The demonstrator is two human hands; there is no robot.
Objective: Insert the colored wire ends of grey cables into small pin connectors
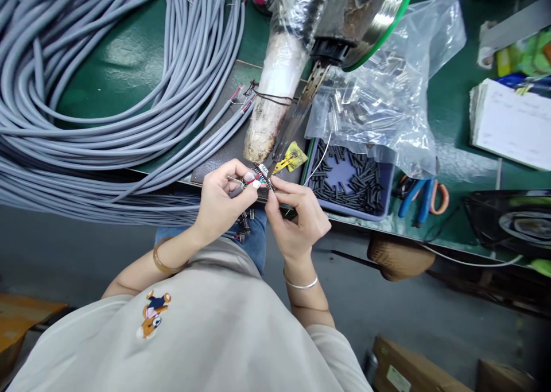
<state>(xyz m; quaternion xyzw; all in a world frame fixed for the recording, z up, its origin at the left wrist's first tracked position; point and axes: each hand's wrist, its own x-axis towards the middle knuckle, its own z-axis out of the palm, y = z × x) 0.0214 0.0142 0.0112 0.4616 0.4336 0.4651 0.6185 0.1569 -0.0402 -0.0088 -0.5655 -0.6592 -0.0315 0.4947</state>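
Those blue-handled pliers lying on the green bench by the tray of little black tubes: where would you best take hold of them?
Probably by the handles. The blue-handled pliers lie flat on the green bench with the handles pointing toward the near edge, while the head is tucked under the clear plastic bag. Coming from the bench edge, right of the blue tray of black tubes, keeps clear of both.

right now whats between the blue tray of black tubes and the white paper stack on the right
In the head view, a crumpled clear plastic bag and bare green bench top lie between the blue tray and the paper stack.
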